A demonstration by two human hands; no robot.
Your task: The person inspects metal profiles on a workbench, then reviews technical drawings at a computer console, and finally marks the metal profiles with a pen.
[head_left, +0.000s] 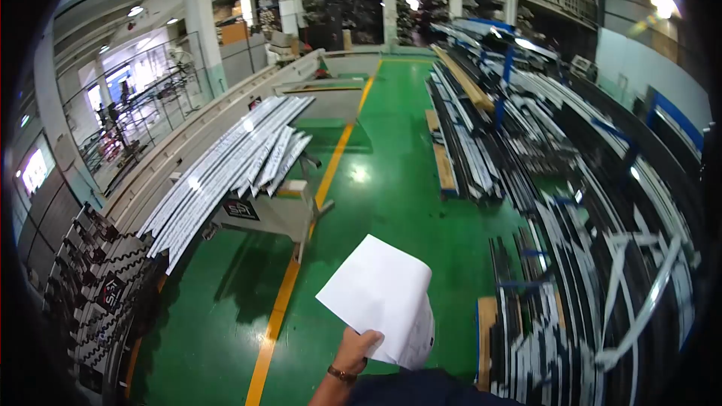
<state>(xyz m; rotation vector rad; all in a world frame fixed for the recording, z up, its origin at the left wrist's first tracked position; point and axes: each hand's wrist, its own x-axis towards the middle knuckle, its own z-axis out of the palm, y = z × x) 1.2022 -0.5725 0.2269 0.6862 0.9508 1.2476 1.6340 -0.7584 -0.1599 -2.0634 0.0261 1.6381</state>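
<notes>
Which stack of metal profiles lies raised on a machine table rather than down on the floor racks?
The pale bundle of profiles left of the yellow floor line, resting on the grey machine table.

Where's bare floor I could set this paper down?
Open green floor lies ahead of the paper in the left hand, between the yellow line and the profile racks. The cart, piled with profiles, crowds the left side.

Open green floor [391, 180] ahead, stacked metal profiles [233, 165] on a saw table [267, 214] crowding left, profile racks [587, 203] walling right
</notes>
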